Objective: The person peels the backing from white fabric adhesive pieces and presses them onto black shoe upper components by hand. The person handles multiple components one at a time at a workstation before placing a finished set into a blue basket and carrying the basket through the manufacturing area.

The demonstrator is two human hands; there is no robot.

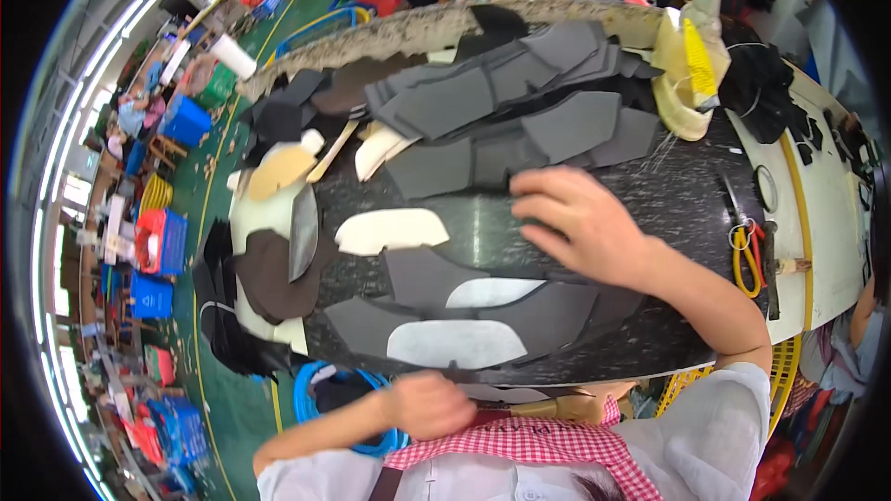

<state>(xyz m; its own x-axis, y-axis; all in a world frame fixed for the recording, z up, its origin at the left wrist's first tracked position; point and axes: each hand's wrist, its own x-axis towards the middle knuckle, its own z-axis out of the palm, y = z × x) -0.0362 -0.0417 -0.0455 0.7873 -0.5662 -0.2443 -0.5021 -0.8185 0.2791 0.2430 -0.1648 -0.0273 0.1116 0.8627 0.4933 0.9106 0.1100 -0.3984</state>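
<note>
My right hand (585, 227) is over the middle of the dark speckled table (478, 232), its fingers apart and nothing visible in them. Its fingertips are beside a row of dark grey foam-like cut pieces (436, 167). My left hand (432, 405), smeared by motion, is at the near table edge, and its fingers cannot be made out. Between the hands lie two dark grey cut pieces, a farther one (418, 278) and a nearer one (357, 320). White patches, one (492, 292) and a larger one (455, 343), lie on them. A cream rounded piece (390, 230) is to their left.
Overlapping grey pieces (445, 102) are stacked at the back. Scissors with yellow and red handles (747, 255) lie at the right, near a ring of tape (766, 187). A cream bag (682, 83) stands at the back right. Brown pieces (274, 278) lie at the left.
</note>
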